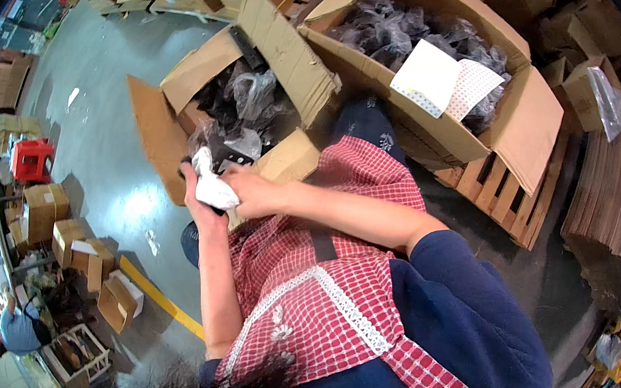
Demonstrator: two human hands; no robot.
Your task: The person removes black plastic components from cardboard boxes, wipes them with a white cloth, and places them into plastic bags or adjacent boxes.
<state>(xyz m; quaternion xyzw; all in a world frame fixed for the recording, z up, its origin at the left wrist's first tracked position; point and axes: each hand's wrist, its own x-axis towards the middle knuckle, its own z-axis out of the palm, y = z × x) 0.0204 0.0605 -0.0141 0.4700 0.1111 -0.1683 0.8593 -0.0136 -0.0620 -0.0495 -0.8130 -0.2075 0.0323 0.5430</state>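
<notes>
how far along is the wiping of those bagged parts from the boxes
Done: nothing shows as finished; no pile of wiped pieces is in view. In hand: both hands, left hand and right hand, grip a white cloth around a dark part. Left: the near open carton and the larger carton both hold many bagged parts.

Open carton point(270, 35) flaps crowding both hands

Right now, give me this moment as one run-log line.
left hand: under white cloth | right hand: gripping white cloth | dark part between hands: mostly hidden | behind: open cardboard box of bagged dark parts
</notes>
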